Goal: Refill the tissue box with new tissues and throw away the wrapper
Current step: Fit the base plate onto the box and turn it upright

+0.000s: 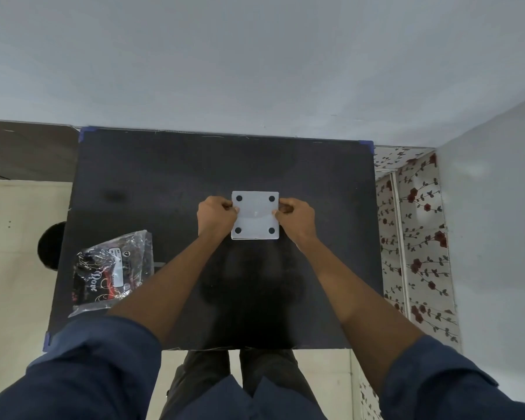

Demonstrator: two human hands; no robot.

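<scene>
A square white tissue box (pixel 255 215) lies upside down in the middle of the black table (pixel 170 177), its base up with a black round foot at each corner. My left hand (pixel 215 216) grips its left edge with curled fingers. My right hand (pixel 294 216) grips its right edge the same way. A crumpled clear plastic wrapper (pixel 112 269) with black and red print lies flat near the table's front left, apart from both hands. What is inside the box is hidden.
A wall runs right behind the table's far edge. Floral-patterned fabric (pixel 415 237) hangs beside the table's right edge. A round black object (pixel 51 245) sits on the pale floor by the left edge. My legs stand at the front edge.
</scene>
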